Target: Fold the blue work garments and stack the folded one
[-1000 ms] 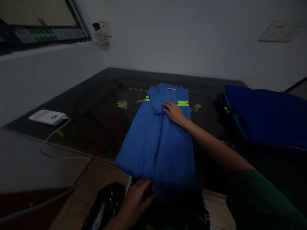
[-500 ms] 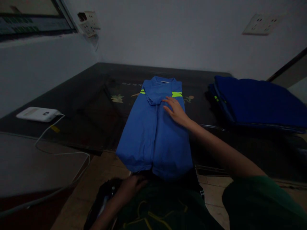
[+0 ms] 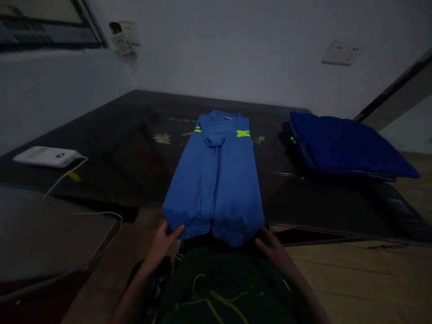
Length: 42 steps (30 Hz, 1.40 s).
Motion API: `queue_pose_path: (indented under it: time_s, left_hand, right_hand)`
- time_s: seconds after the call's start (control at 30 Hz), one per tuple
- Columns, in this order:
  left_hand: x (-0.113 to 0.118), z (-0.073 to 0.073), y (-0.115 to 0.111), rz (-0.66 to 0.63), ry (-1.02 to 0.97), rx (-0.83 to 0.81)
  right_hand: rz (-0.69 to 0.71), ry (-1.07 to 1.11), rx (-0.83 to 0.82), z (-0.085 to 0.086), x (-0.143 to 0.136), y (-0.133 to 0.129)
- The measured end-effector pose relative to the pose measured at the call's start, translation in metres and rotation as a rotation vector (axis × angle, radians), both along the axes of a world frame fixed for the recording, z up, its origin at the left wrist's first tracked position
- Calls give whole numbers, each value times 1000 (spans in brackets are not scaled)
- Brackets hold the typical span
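Note:
A folded blue work jacket with yellow-green reflective strips lies front up, its collar toward the wall and a sleeve folded across the chest. Its lower end hangs past the table's front edge. My left hand grips the lower left corner, thumb on top and the other fingers partly hidden beneath the cloth. At the lower right corner, my right hand is closed on the hem, with some fingertips out of sight in the dark.
The dark glossy table stands against the wall. Folded dark blue garments are stacked on its right side. A white device with a white cable rests at the left. Wall sockets sit above.
My right hand has left the jacket's chest and come down to its lower right corner. My left hand has risen from near my lap to the lower left corner.

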<state>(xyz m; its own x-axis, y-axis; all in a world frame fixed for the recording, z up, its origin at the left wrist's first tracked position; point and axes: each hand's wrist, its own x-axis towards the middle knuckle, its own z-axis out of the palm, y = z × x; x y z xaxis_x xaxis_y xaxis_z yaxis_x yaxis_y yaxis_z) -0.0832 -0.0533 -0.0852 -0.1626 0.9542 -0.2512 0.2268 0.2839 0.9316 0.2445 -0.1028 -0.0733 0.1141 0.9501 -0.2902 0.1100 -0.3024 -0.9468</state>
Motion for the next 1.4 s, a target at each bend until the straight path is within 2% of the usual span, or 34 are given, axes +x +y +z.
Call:
queue_pose_path:
  time_s: [0.13,0.27,0.37,0.5,0.57,0.67,0.77,0.93,1.1,1.17,1.27,1.3,1.4]
  left_hand:
    - [-3,13,-16,39,-136,-81]
    - [-8,28,-30,-2,-148,-106]
    - [0,39,-36,-29,-121,-76]
    - [14,51,-48,50,-195,-41]
    - [15,57,-56,47,-176,-26]
    - [5,67,-63,-114,-3,-3]
    - [-12,80,-64,-305,117,59]
    - [-29,107,-50,-487,265,286]
    - [-15,150,-21,-732,271,703]
    - [-6,170,-10,-739,291,836]
    - [7,200,10,-628,318,995]
    - [10,209,17,-626,293,1037]
    - [15,231,37,-683,135,1036]
  right_hand:
    - [-116,176,-45,1,-30,1]
    - [-169,308,-57,13,-32,-16]
    - [-247,284,-76,25,-27,-29]
    - [-334,218,-46,41,-25,-38]
    - [-383,186,2,46,-22,-41]
    - [-359,23,40,56,-8,-45]
    - [-218,-127,33,74,18,-47]
    - [1,-68,94,114,57,-47]
    - [18,-313,236,146,73,-39]
    - [66,-425,359,162,84,-30]
    - [139,-586,617,189,108,-11]
    - [158,-611,719,196,115,-4]
    - [136,-561,952,210,124,13]
